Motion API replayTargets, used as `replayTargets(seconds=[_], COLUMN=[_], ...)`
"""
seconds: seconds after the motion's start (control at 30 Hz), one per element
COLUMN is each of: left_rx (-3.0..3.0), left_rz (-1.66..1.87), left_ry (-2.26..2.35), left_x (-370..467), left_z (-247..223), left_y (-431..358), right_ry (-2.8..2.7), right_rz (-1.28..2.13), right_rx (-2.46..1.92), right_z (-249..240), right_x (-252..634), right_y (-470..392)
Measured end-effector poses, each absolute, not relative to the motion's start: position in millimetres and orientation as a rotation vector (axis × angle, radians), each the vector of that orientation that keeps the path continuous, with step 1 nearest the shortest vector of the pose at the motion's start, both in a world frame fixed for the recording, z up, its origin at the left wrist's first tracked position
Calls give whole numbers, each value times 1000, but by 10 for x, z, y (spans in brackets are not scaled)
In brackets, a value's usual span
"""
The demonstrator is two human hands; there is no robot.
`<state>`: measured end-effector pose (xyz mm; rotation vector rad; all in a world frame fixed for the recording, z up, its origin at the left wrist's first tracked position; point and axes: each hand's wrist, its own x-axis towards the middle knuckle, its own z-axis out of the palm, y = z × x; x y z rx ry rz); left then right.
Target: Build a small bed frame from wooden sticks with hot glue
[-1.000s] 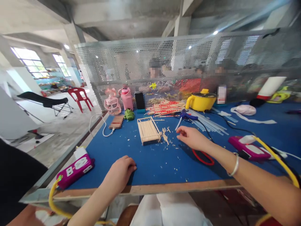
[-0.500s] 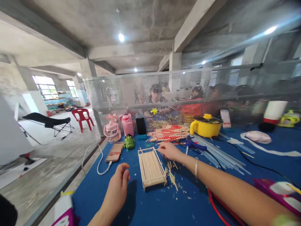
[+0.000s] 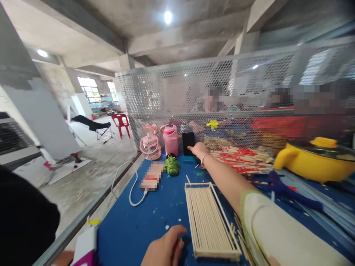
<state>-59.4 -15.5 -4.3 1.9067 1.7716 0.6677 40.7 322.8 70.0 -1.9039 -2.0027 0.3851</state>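
Note:
My right hand [image 3: 199, 150] reaches far forward, index finger stretched to the lower edge of a black phone-like slab [image 3: 188, 142] standing on a small blue base; whether it touches I cannot tell. Nothing shows in that hand. Low in front, my left hand [image 3: 165, 247] hovers with loosely bent fingers and nothing visible in them. Just right of it lies a tray-like frame [image 3: 210, 221] built of pale wooden sticks, with a low rail round it. Loose sticks [image 3: 241, 236] lie along its right side, partly behind my right sleeve.
A pink bottle [image 3: 170, 141], a clear pink-handled jug [image 3: 150, 146], green yarn [image 3: 172, 165] and a cabled phone [image 3: 152, 176] stand or lie at left. Red-wrapped sticks [image 3: 241, 159], a blue glue gun [image 3: 291, 194] and a yellow pot [image 3: 316, 162] are at right. A perforated screen [image 3: 166, 96] rises behind; people sit beyond.
My right hand has left the stick frame's far right corner and reached forward to the black slab. The view has shifted left and closer; my left hand now appears lower, nearer the frame.

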Motion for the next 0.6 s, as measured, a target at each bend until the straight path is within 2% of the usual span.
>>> replayTargets(seconds=[0.2,0.37,0.5,0.6], left_rx=[1945,2010,2075,2091], left_rz=[681,670,651,691], left_ry=[1667,1614,1590,1606], left_x=[-543,-519,-548,-576], left_z=[199,242,239,219], left_y=[-213,-256,-269,-258], right_ry=[-2181,-2336,-2442,-2522], right_rz=[171,3,-18,20], right_rx=[-1734,-1434,-1313,-1216], right_z=[717,1145,1497,1575], right_x=[351,227,215,142], right_y=[3088,2651,2235,1869])
